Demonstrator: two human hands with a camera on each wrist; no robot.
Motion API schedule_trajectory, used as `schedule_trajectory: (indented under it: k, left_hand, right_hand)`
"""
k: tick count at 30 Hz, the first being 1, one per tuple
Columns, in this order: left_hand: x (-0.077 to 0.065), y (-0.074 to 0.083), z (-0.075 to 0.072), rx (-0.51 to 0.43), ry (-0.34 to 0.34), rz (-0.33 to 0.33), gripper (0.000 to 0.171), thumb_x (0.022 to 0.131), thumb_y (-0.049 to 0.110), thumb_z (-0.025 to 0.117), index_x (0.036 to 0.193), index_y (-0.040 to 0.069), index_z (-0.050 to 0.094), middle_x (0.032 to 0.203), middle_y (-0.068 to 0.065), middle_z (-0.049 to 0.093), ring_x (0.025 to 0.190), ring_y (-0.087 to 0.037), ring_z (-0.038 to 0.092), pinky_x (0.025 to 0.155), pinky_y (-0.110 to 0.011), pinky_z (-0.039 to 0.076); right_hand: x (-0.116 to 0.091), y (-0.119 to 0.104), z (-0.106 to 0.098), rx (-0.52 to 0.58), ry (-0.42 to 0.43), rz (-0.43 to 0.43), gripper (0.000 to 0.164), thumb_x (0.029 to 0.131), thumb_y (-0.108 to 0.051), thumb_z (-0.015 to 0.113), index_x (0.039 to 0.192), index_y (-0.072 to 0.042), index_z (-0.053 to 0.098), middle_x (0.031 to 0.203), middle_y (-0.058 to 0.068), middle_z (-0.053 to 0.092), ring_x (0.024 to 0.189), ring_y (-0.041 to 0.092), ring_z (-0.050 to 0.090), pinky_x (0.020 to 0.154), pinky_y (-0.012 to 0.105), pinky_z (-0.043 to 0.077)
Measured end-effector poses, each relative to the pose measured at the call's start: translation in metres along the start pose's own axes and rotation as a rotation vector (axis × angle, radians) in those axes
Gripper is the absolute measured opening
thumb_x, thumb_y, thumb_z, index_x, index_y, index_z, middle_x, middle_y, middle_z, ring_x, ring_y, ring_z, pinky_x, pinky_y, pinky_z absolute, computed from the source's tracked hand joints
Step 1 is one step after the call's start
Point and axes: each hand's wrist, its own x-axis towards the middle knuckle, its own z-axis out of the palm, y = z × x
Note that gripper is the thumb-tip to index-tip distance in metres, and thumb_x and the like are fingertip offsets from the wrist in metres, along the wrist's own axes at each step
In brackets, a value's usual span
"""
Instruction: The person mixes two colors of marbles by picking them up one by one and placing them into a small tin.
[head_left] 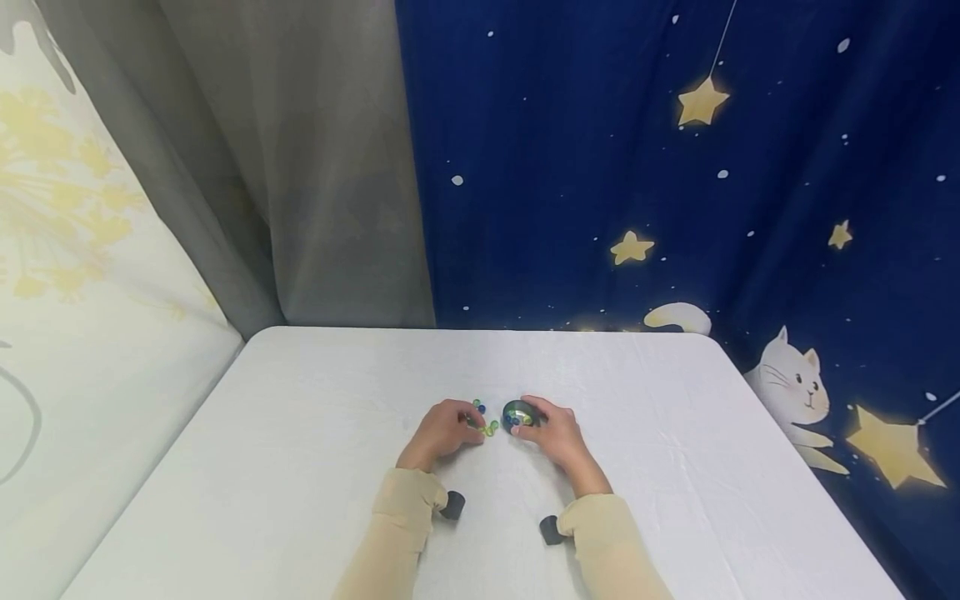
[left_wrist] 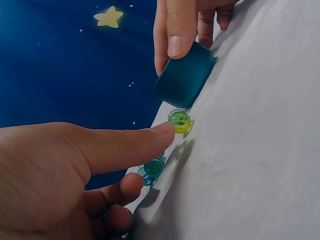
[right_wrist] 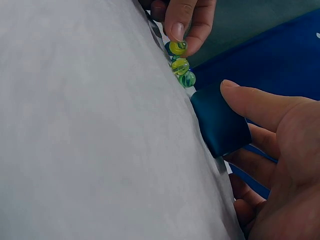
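My right hand [head_left: 555, 431] grips a small dark teal round container [right_wrist: 220, 120] by its side, thumb on one side and fingers on the other. The head view looks into its shiny inside, where several blue, green and yellow marbles [head_left: 517, 416] lie. Just left of it, my left hand [head_left: 447, 429] reaches among loose glass marbles on the table. Thumb and forefinger pinch a yellow-green marble [right_wrist: 178, 48] in the right wrist view. A yellow marble [right_wrist: 180, 66] and a green one [right_wrist: 187, 79] lie between that hand and the container.
A white cloth covers the table [head_left: 337, 375]. More marbles, one blue [head_left: 482, 408], lie just beyond the left fingertips. Behind the table hang a grey curtain [head_left: 337, 167] and a dark blue one [head_left: 562, 167] with stars. Black wrist cameras [head_left: 452, 506] sit under both sleeves.
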Motion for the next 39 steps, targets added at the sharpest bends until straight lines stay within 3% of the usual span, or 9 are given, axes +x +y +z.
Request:
schedule_trajectory:
  k: [16, 26, 39]
  left_hand:
    - [0.0000, -0.0031, -0.0073, -0.093, 0.034, 0.017, 0.012, 0.076, 0.015, 0.081, 0.085, 0.018, 0.074, 0.071, 0.000, 0.055, 0.067, -0.018, 0.048, 0.063, -0.033, 0.039]
    - [0.0011, -0.0030, -0.0085, -0.133, 0.052, 0.036, 0.012, 0.077, 0.013, 0.080, 0.086, 0.017, 0.074, 0.070, 0.001, 0.054, 0.068, -0.017, 0.048, 0.064, -0.033, 0.040]
    - [0.0033, 0.0000, -0.0082, -0.187, 0.074, 0.014, 0.012, 0.080, 0.013, 0.078, 0.091, 0.015, 0.074, 0.077, 0.002, 0.059, 0.075, -0.017, 0.052, 0.068, -0.033, 0.042]
  right_hand:
    - [0.0011, -0.0005, 0.0008, -0.005, -0.005, 0.025, 0.058, 0.077, -0.026, 0.083, 0.131, -0.020, 0.062, 0.133, 0.011, 0.058, 0.129, 0.039, 0.043, 0.103, 0.057, 0.031]
    - [0.0016, 0.0007, -0.0003, -0.010, -0.001, 0.006, 0.059, 0.076, -0.025, 0.083, 0.130, -0.018, 0.062, 0.131, 0.012, 0.059, 0.127, 0.040, 0.045, 0.103, 0.056, 0.032]
    - [0.0013, 0.0012, 0.0003, -0.006, -0.003, 0.001, 0.060, 0.075, -0.023, 0.084, 0.131, -0.018, 0.062, 0.132, 0.012, 0.059, 0.127, 0.038, 0.047, 0.104, 0.054, 0.033]
